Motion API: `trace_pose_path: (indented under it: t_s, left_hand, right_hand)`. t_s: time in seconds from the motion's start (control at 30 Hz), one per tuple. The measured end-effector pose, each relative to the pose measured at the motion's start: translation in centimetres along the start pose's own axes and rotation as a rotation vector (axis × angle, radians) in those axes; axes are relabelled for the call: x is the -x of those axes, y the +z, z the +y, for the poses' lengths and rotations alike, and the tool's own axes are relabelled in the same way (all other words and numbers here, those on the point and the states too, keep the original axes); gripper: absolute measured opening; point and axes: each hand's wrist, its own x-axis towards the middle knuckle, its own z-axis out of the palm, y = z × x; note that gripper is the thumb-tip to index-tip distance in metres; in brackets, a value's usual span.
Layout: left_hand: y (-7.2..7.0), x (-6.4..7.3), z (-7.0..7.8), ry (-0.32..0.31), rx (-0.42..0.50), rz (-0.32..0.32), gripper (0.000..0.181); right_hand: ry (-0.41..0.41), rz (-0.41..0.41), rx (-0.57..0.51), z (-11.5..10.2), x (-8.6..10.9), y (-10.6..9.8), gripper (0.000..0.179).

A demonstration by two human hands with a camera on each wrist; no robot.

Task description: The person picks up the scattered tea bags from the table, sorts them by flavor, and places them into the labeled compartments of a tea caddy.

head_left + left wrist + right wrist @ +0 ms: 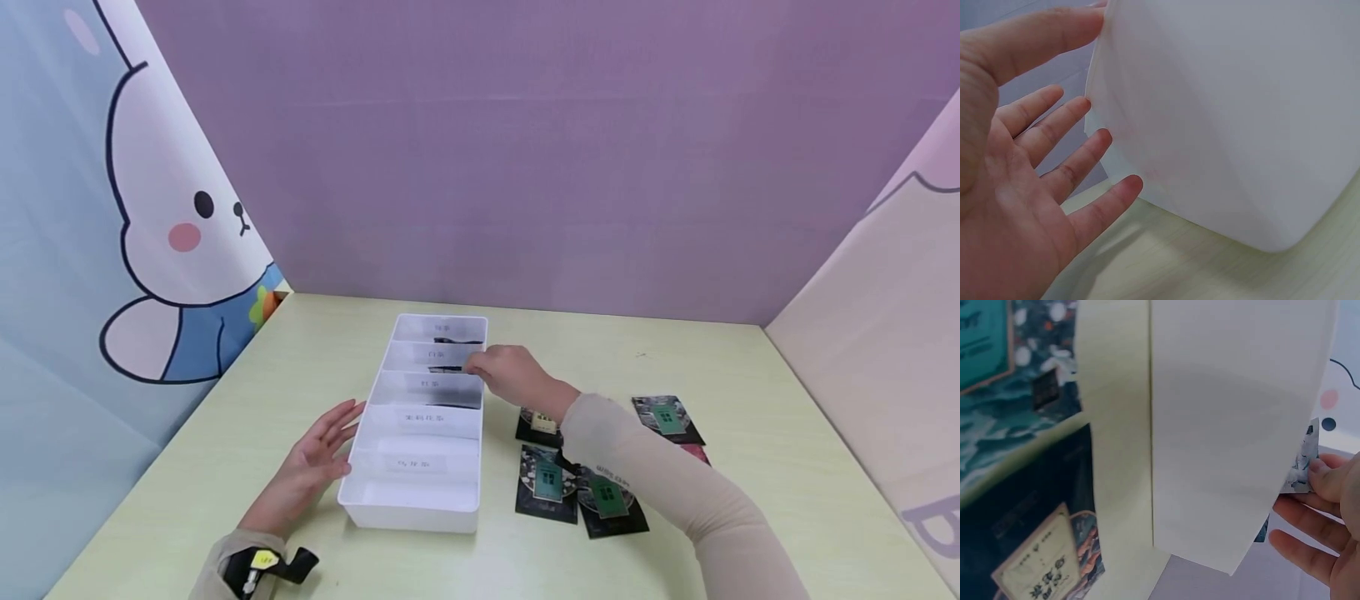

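A long white divided box [416,518] stands on the table, its several compartments bearing labels printed with characters. My left hand [311,454] is at the box's left side, fingers spread and nearly straight, with the thumb at the rim in the left wrist view. Over the box's right rim, at the second compartment from the far end, my right hand [517,379] pinches a flat printed packet [1300,459] between thumb and fingers. The box wall hides the packet's lower part. Dark packet edges show in the farthest compartment [459,340] and the third one [453,407].
Right of the box lie several dark flat packets, among them a green-labelled one [547,481], another beside it [609,496] and one farther right [667,418]. My right forearm [660,479] passes over this group. A purple panel [525,167] closes the table's back.
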Motion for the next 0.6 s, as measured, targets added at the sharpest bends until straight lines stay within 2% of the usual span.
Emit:
trace_pose_path:
  t_s: [0.27,0.6]
  left_hand:
    - [0.05,-0.05,-0.08,0.027,0.002,-0.007,0.081]
    - [0.28,-0.12,-0.23,0.001,-0.01,0.0,0.08]
  right_hand:
    - [-0.079,-0.036,0.172,-0.17,0.47,0.57,0.026]
    - [-0.072,-0.068,0.089,0.48,0.98,0.63,0.025]
